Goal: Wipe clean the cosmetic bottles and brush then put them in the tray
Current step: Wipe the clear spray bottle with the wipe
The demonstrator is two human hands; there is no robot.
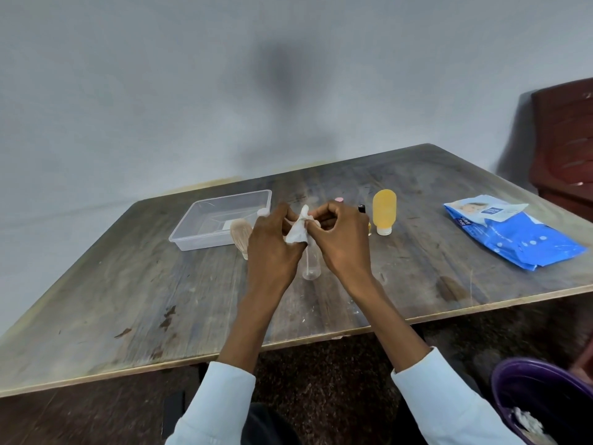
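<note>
My left hand (272,245) and my right hand (340,242) are raised together over the table's middle, both pinching a crumpled white wipe (296,231). A clear bottle (310,268) stands right under them, its top hidden by the hands. The makeup brush (240,234), with a tan bristle head, lies left of my left hand beside the clear plastic tray (205,220). A yellow bottle (384,211) stands on its white cap to the right. A black-tipped item (361,208) and a small pink cap (339,199) sit behind my right hand.
A blue pack of wet wipes (513,239) lies at the table's right. A purple bin (542,403) with used wipes sits at lower right, off the table. A dark red chair (564,146) stands at the far right. The wall runs behind the wooden table (160,300).
</note>
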